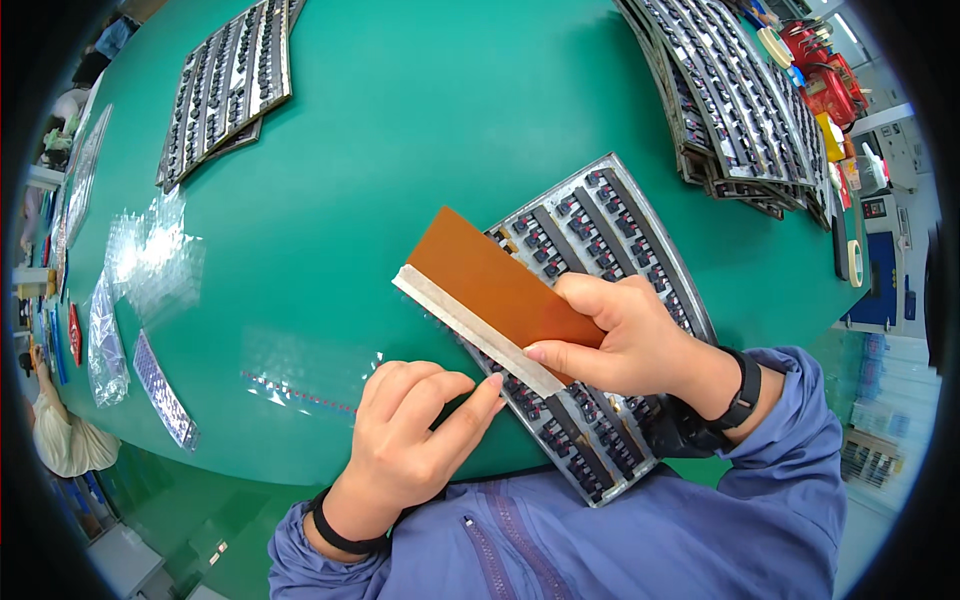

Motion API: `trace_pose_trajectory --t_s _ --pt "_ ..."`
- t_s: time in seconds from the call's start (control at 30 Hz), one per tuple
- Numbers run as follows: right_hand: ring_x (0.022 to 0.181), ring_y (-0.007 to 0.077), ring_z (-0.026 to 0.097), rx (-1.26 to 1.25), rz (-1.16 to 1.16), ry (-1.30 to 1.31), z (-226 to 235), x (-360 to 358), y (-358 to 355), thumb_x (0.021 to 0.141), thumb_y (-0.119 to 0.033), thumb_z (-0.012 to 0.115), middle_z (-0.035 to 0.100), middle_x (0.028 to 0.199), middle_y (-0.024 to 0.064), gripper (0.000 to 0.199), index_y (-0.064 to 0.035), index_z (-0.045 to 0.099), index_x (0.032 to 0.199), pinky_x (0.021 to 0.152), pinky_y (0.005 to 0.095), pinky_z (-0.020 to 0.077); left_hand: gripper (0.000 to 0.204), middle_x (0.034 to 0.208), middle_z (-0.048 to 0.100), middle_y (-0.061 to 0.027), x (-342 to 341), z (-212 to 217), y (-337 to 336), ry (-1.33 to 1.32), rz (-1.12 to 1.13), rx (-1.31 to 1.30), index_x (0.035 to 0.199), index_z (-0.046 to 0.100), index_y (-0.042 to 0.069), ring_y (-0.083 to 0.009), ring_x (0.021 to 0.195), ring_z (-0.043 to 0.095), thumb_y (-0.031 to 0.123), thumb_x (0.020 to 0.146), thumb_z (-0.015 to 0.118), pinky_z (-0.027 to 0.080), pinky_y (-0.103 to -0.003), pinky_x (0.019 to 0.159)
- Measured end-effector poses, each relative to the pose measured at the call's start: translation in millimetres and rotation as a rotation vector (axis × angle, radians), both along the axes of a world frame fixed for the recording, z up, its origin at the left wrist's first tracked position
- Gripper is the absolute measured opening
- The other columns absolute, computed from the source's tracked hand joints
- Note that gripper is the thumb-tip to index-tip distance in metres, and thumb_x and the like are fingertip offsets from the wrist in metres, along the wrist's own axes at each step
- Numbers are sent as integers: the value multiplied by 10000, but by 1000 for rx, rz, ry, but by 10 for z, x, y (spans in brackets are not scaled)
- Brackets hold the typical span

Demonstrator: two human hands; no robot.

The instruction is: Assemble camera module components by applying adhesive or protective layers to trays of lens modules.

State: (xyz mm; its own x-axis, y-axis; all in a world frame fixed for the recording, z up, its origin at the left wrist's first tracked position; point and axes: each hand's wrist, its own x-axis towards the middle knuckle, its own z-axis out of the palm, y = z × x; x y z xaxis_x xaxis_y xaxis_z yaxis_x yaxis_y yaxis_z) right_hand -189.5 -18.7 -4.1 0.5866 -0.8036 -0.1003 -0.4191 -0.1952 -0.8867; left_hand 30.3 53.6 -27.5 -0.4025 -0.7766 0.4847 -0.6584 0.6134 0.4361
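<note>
My right hand [635,335] grips a flat orange-brown board [500,285], thumb on top. A cream tape strip [480,330] runs along the board's lower left edge, with small dark and reddish bits peeking out beneath it. Close to the strip's lower end, my left hand [410,420] has its fingers curled and the fingertips pinched together; whatever is between them is too small to make out. Under the board and my right hand, a metal tray [615,170] with rows of small black parts lies tilted at the table's near edge, partly hidden.
Clear film with a row of red dots [300,390] lies left of my left hand. Farther left are clear plastic bags [150,250] and a silvery strip [165,390]. Stacks of similar trays stand far left [230,80] and far right [720,90]. Red holders [825,75] with tools line the right edge.
</note>
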Motion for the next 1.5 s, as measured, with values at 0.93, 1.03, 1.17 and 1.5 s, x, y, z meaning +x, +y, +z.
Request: trace_pose_trajectory --t_s 0.93,1.03,1.17,1.5 --pt "570 165 652 8 -80 -29 -20 36 2 815 -113 710 627 641 117 190 -14 548 804 499 278 470 252 836 556 -15 -35 -23 -44 -52 86 -31 900 715 35 -185 756 532 63 656 770 422 -325 600" --pt "580 161 651 5 -90 -44 -5 34 9 816 -109 708 629 654 119 182 -13 554 811 510 275 473 254 838 555 -15 -29 -23 -24 -22 56 -28 892 718 37 -184 757 533 68 646 773 423 -325 596" --pt "597 137 648 36 -105 -91 -9 26 23 818 -102 708 640 675 113 168 -12 567 827 526 270 478 253 841 553 -17 -28 -24 -18 -22 38 -24 891 720 38 -183 757 534 63 644 770 424 -325 590" --pt "607 111 640 13 -88 -83 -31 14 2 815 -96 711 646 680 99 165 -9 574 843 526 269 475 251 842 549 -26 -48 -21 -30 -33 63 -27 895 718 28 -188 757 541 31 647 757 432 -326 591"
